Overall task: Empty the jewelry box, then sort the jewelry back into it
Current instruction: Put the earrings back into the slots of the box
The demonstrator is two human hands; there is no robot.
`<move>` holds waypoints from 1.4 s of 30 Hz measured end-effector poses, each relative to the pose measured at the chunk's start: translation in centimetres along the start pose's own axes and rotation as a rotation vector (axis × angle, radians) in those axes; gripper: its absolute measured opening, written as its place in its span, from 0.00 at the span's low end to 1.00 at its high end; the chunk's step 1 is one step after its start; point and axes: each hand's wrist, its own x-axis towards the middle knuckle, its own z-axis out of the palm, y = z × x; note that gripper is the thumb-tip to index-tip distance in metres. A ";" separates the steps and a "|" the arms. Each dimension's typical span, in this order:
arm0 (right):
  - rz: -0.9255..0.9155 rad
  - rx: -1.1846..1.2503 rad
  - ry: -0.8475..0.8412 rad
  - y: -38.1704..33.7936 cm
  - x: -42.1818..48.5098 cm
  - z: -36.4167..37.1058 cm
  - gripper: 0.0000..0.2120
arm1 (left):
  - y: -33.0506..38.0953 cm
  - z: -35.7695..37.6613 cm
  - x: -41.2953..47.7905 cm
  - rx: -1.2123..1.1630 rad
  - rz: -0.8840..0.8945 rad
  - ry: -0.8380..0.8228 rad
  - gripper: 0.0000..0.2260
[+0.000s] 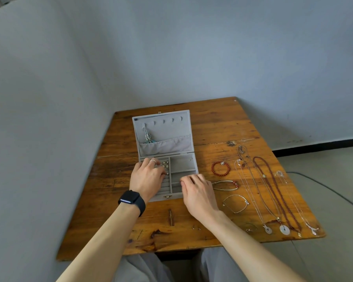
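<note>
Left wrist: black watch point(132, 201), dark square face, wide band. Left hand point(147, 176): silver ring point(152, 161). Forearms point(102, 241) bare. Grey trousers point(143, 267).

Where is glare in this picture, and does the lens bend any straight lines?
Head view: glare brightens the wooden table right of the jewelry box; head view also shows wide-angle distortion, with the table's long edges bowing slightly.

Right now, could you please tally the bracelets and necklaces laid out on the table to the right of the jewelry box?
Bracelets: 3: red bead bracelet, white-and-red bracelet, silver bracelet
Necklaces: 4: small-disc necklace, large-disc necklace, red bead necklace, thin silver necklace
Total: 7
</note>
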 end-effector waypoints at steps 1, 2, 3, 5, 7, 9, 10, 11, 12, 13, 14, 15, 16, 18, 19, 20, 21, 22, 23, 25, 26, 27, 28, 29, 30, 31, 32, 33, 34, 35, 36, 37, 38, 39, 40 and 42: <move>0.001 -0.002 -0.003 0.0 0.0 0.0 0.08 | 0.1 0.0 0.1 -0.005 -0.009 -0.002 0.10; 0.002 -0.005 -0.006 0.0 0.0 0.0 0.08 | 0.2 0.0 0.2 -0.014 -0.019 -0.004 0.10; 0.003 -0.009 -0.007 0.0 0.0 0.0 0.08 | 0.2 0.0 0.3 -0.026 -0.031 -0.006 0.09; 0.003 -0.007 -0.011 0.0 0.0 -0.1 0.08 | 0.2 0.0 0.5 -0.048 -0.056 -0.013 0.08; -0.002 0.001 -0.022 0.1 0.1 -0.2 0.09 | 0.2 0.1 0.7 -0.053 -0.072 -0.024 0.08; -0.016 -0.001 -0.039 0.2 0.1 -0.4 0.10 | 0.3 0.2 0.8 -0.047 -0.072 -0.033 0.08; -0.027 -0.003 -0.048 0.3 0.2 -0.5 0.10 | 0.3 0.3 0.8 -0.047 -0.071 -0.032 0.08; -0.039 -0.005 -0.060 0.5 0.4 -0.7 0.11 | 0.3 0.3 0.8 -0.048 -0.071 -0.030 0.08; -0.051 -0.007 -0.077 0.7 0.5 -0.9 0.11 | 0.3 0.3 0.8 -0.046 -0.070 -0.029 0.08; -0.065 -0.007 -0.098 0.8 0.7 -1.2 0.12 | 0.3 0.3 0.8 -0.042 -0.067 -0.030 0.08; -0.077 -0.003 -0.123 1.0 0.9 -1.5 0.13 | 0.3 0.3 0.8 -0.039 -0.064 -0.029 0.08; -0.087 0.003 -0.153 1.1 1.0 -1.7 0.13 | 0.2 0.3 0.8 -0.041 -0.062 -0.027 0.08; -0.094 0.011 -0.185 1.2 1.2 -2.0 0.14 | 0.2 0.2 0.9 -0.047 -0.062 -0.028 0.08; -0.100 0.031 -0.238 1.4 1.4 -2.4 0.15 | 0.2 0.0 0.8 -0.060 -0.064 -0.039 0.09; -0.098 0.047 -0.254 1.4 1.5 -2.7 0.16 | 0.2 -0.1 0.7 -0.068 -0.065 -0.042 0.09; -0.094 0.066 -0.263 1.5 1.5 -3.0 0.16 | 0.2 -0.3 0.5 -0.079 -0.065 -0.040 0.09; -0.089 0.084 -0.264 1.6 1.4 -3.4 0.16 | 0.2 -0.5 0.2 -0.099 -0.067 -0.034 0.10; -0.082 0.099 -0.260 1.7 1.2 -3.7 0.16 | 0.3 -0.8 -0.1 -0.128 -0.071 -0.026 0.10; -0.071 0.115 -0.250 1.9 0.9 -4.2 0.16 | 0.4 -1.1 -0.6 -0.162 -0.079 -0.018 0.10; -0.032 0.151 -0.220 2.2 -0.1 -5.1 0.15 | 0.7 -1.7 -2.0 -0.225 -0.096 0.002 0.11; -0.013 0.167 -0.204 2.4 -0.8 -5.6 0.14 | 0.9 -1.9 -2.9 -0.254 -0.104 0.017 0.11; 0.005 0.182 -0.181 2.6 -1.6 -6.0 0.13 | 1.2 -2.1 -3.8 -0.285 -0.108 0.031 0.11; 0.024 0.189 -0.155 2.9 -2.4 -6.4 0.12 | 1.7 -2.2 -4.8 -0.324 -0.111 0.044 0.11; 0.041 0.187 -0.129 3.1 -3.3 -6.8 0.11 | 2.2 -2.3 -5.9 -0.369 -0.117 0.060 0.11; 0.059 0.179 -0.109 3.2 -4.3 -7.1 0.10 | 2.8 -2.3 -7.1 -0.414 -0.125 0.077 0.10; 0.071 0.167 -0.094 3.3 -5.3 -7.4 0.10 | 3.5 -2.2 -8.2 -0.450 -0.131 0.093 0.10; 0.071 0.151 -0.086 3.3 -6.2 -7.6 0.09 | 4.1 -2.0 -9.3 -0.479 -0.132 0.099 0.10; 0.062 0.133 -0.086 3.3 -7.1 -7.6 0.09 | 4.8 -1.7 -10.3 -0.503 -0.128 0.095 0.10; 0.050 0.116 -0.091 3.1 -7.9 -7.7 0.09 | 5.5 -1.3 -11.2 -0.525 -0.123 0.087 0.10; 0.039 0.102 -0.097 2.8 -8.6 -7.6 0.09 | 6.1 -0.8 -12.0 -0.543 -0.119 0.079 0.11; 0.029 0.089 -0.102 2.5 -9.2 -7.5 0.09 | 6.6 -0.4 -12.6 -0.559 -0.118 0.070 0.11; 0.020 0.070 -0.104 2.3 -9.7 -7.4 0.09 | 7.1 0.0 -13.1 -0.572 -0.119 0.059 0.12; 0.012 0.047 -0.106 2.0 -10.1 -7.2 0.10 | 7.5 0.4 -13.5 -0.580 -0.120 0.048 0.12; 0.006 0.025 -0.108 1.8 -10.5 -7.0 0.10 | 7.8 0.7 -13.7 -0.582 -0.121 0.037 0.13; 0.002 0.004 -0.109 1.5 -10.8 -6.9 0.10 | 8.2 1.0 -13.9 -0.578 -0.122 0.027 0.13; 0.000 -0.029 -0.093 1.2 -11.2 -6.5 0.10 | 8.7 1.4 -14.2 -0.556 -0.126 0.029 0.13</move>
